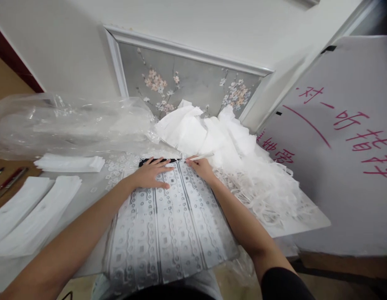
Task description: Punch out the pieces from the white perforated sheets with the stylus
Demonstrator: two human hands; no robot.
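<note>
under my left hand [152, 174] and right hand [203, 168] the sheet [170, 227] is white, printed in grey: rings, small squares, wavy lines, with darker stripes running towards six o'clock. the bar [142, 163] at my left hand is plain black. at one o'clock the pile [208, 135] is plain white, and so are the strips [68, 163] at nine. the bag [71, 125] at ten is clear with whitish glints. at twelve the picture [196, 77] has a grey ground with peach, white and bluish blossoms, its frame [193, 49] whitish. at three the board [333, 196] is pale grey with red writing [327, 105]. my sleeve [283, 285] at five is black.
</note>
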